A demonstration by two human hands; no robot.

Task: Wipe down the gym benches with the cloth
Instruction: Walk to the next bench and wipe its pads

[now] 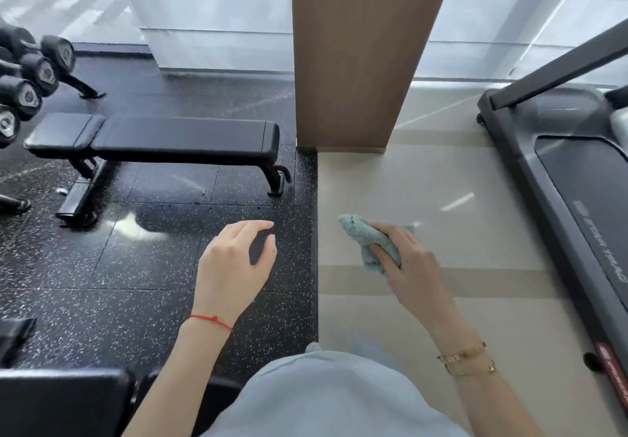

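The person stands at the seam between speckled rubber flooring (119, 266) and pale tile (441, 198), facing a wooden pillar (353, 55). The right hand (404, 259) has its fingers (384, 249) clenched around a bunched blue cloth (365, 237), held in the air over the tile. The left hand (234, 259) hangs free, fingers loosely curled and released, grasping nothing. The black flat bench (153, 137) sits well apart, ahead and to the left, beside a rack of dumbbells (30, 79) (its pad looks dry, though glare makes that hard to judge). A treadmill (571, 181) fills the right edge. A dark padded edge at lower left (61, 399) may be another bench; too little shows to be sure. By the look of it, this is the approach: no wiping contact yet. The next move calls for stepping left onto the rubber, bending, and laying the cloth flat on the pad.
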